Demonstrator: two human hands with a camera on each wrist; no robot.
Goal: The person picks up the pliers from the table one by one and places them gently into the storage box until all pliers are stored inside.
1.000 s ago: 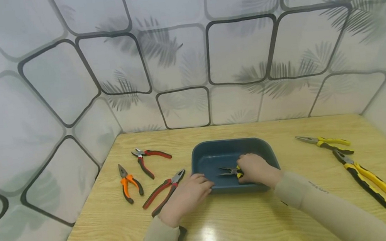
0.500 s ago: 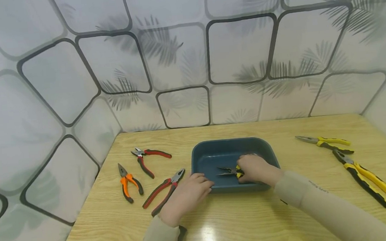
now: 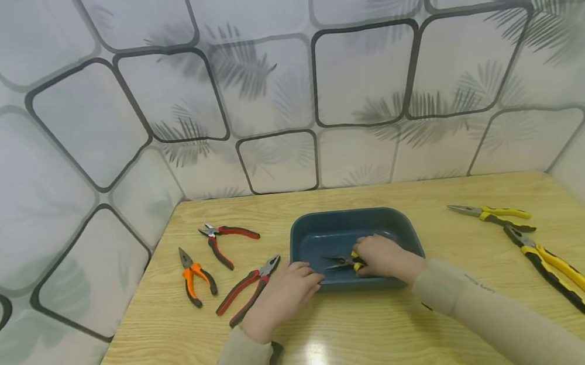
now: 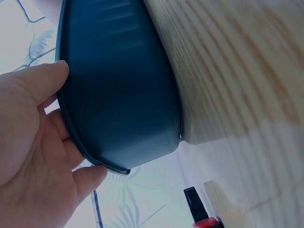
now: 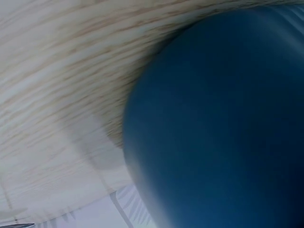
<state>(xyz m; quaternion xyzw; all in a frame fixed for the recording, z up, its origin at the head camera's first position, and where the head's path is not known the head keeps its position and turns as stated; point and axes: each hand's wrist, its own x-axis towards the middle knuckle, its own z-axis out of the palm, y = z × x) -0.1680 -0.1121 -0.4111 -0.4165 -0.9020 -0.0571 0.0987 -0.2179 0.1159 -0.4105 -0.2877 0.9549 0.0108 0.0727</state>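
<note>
A dark blue rectangular tub (image 3: 357,285) stands on the table. My left hand (image 3: 289,291) holds its near left corner, fingers over the rim and thumb at the edge in the left wrist view. Inside the tub, my right hand (image 3: 381,256) grips long-nose pliers (image 3: 338,262) by their yellow and black handles, jaws pointing left and slightly apart. Most of the handles are hidden under that hand. Only the tub's outer wall (image 5: 213,123) and the table around it fill the right wrist view; the right hand is out of that picture.
On the left lie red-handled diagonal cutters (image 3: 212,231), orange long-nose pliers (image 3: 188,269) and red combination pliers (image 3: 264,270). A black handle end (image 3: 276,353) shows beside the left sleeve. Two yellow-and-black pliers, one long-nose (image 3: 483,214) and one larger (image 3: 538,259), lie right.
The right hand and the pliers it grips have shifted slightly left inside the tub. The left hand and the tub stay in place.
</note>
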